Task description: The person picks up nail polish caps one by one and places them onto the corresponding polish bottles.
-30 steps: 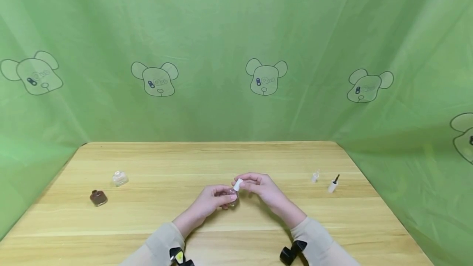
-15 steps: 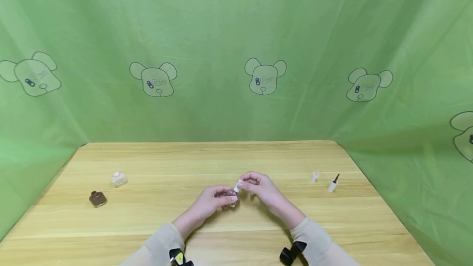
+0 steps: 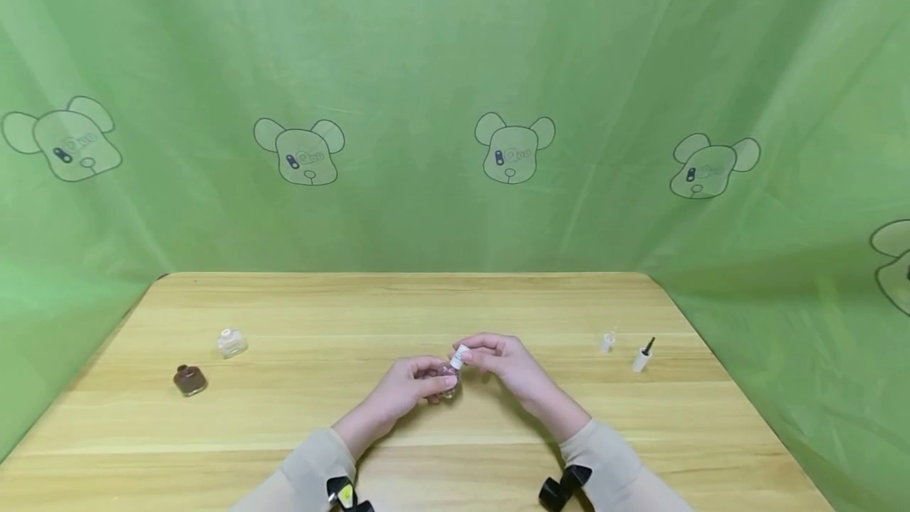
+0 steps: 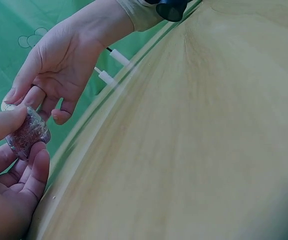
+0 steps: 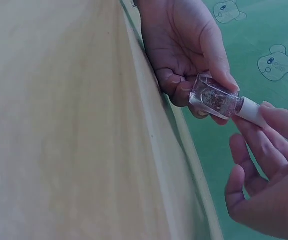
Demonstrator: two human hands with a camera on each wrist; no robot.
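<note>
In the head view my left hand (image 3: 407, 389) grips a small glass nail polish bottle (image 5: 213, 98) with glittery reddish-brown contents. Its thumb lies across one face and the fingers curl behind. My right hand (image 3: 501, 362) pinches the bottle's white cap (image 5: 251, 111) between thumb and fingers, as the right wrist view shows. A narrow dark neck is visible between cap and glass. The bottle leans, cap toward the right hand. In the left wrist view the glass shows between the left thumb and fingertips, and the cap is mostly hidden by the right hand.
At left on the wooden table (image 3: 398, 306) stand an uncapped dark brown polish bottle (image 3: 189, 380) and an uncapped clear one (image 3: 231, 343). At right two white caps stand brush-up, one with a dark brush (image 3: 642, 355), one pale (image 3: 607, 340). A green curtain (image 3: 405, 46) surrounds the table.
The right fingers shift slightly around the white cap, moving off and back over it. The left hand keeps the bottle in almost the same place.
</note>
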